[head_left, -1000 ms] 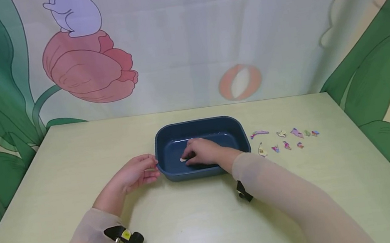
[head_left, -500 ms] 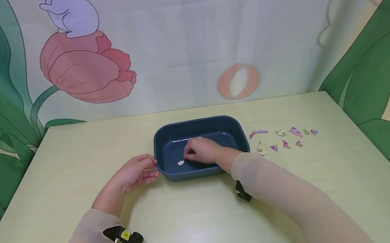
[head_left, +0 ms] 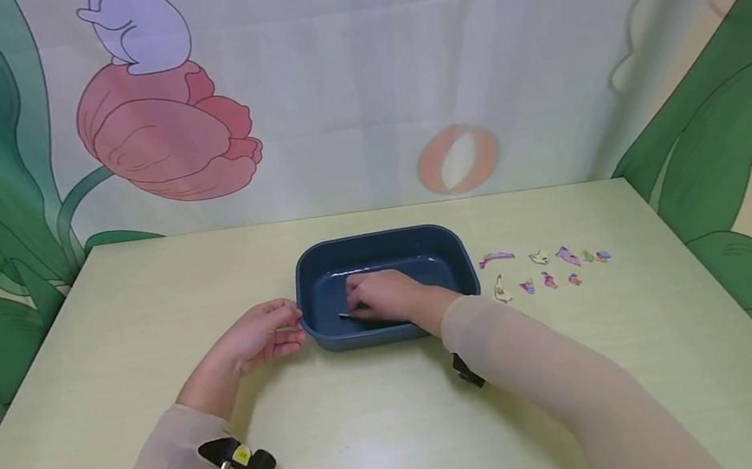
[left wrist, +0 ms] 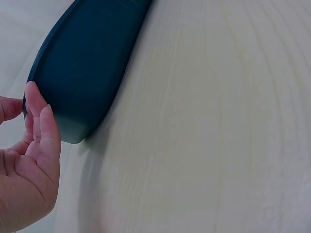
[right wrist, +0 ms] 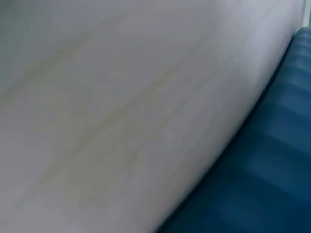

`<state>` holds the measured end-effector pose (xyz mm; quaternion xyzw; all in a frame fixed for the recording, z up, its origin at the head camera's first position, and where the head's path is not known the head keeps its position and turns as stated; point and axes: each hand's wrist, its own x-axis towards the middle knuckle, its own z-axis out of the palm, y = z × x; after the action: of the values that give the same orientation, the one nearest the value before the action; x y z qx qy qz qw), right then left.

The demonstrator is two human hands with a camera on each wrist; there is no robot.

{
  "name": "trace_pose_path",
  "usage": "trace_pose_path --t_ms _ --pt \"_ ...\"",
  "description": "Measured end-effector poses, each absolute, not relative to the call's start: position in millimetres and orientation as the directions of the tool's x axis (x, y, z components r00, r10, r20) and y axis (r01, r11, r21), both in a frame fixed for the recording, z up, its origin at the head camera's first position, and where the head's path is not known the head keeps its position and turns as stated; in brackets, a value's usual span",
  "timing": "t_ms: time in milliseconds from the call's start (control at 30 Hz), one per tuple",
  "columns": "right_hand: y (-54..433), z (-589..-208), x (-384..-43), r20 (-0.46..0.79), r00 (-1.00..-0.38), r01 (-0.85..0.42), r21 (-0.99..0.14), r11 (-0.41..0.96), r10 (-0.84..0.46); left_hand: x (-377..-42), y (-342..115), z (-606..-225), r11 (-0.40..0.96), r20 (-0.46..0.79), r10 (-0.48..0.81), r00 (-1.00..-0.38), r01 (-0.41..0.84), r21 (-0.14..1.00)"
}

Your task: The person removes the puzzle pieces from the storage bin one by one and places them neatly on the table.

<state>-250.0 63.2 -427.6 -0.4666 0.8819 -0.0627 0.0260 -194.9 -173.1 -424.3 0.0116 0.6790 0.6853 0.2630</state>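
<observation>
A dark blue rectangular basin (head_left: 391,335) stands on the table. My left hand (head_left: 265,334) pinches its left rim, thumb on one side and fingertips (left wrist: 49,119) against the outer wall in the left wrist view. Inside the basin, my right hand (head_left: 387,295) reaches over the front rim with fingers bent downward. They pinch a small pale flat sticker-like piece (head_left: 343,315), seen nearly edge-on and mostly hidden behind the fingers. The right wrist view has only the basin's outer wall (right wrist: 257,170) and the tabletop, not the hand.
Several small colourful cut-out pieces lie in two loose rows right of the basin, among them a long purple one (head_left: 496,258) and a pale yellow one (head_left: 501,290). Behind the pale wooden table (head_left: 392,443) hangs a printed curtain (head_left: 340,94).
The pale piece lay flat on the basin floor half a second ago, just left of the right fingers. The right hand has shifted slightly left onto it, tilting it up. The left hand stays put.
</observation>
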Motion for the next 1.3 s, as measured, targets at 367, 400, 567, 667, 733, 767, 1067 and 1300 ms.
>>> trace_pose_path --t_ms 367,400,567,667,733,767,1067,1300 --pt "60 -430 -249 -0.078 -0.537 -0.819 -0.192 0.541 -0.840 -194 -176 -427 0.049 -0.339 0.389 -0.856 -0.349 0.936" --pt "60 -429 -249 -0.068 -0.531 -0.825 -0.184 0.534 -0.845 -194 -176 -427 0.048 -0.339 0.392 -0.856 -0.348 0.936" --pt "60 -430 -252 0.009 -0.524 -0.833 -0.218 0.509 -0.852 -193 -176 -426 0.035 -0.339 0.382 -0.860 -0.353 0.935" --pt "62 -432 -256 0.001 -0.593 -0.751 -0.362 0.552 -0.805 -192 -175 -424 0.020 -0.338 0.389 -0.857 -0.360 0.933" --pt "64 -435 -259 -0.025 -0.663 -0.648 -0.479 0.591 -0.748 -192 -174 -423 0.016 -0.344 0.393 -0.853 -0.368 0.930" --pt "65 -436 -260 -0.043 -0.693 -0.596 -0.527 0.606 -0.719 -192 -174 -423 0.019 -0.343 0.397 -0.851 -0.367 0.930" --pt "74 -433 -264 -0.128 -0.790 -0.424 -0.591 0.687 -0.599 -198 -172 -422 0.029 -0.337 0.394 -0.855 -0.355 0.935" --pt "76 -435 -265 -0.082 -0.695 -0.545 -0.587 0.598 -0.714 -201 -171 -423 0.037 -0.343 0.379 -0.860 -0.356 0.934"
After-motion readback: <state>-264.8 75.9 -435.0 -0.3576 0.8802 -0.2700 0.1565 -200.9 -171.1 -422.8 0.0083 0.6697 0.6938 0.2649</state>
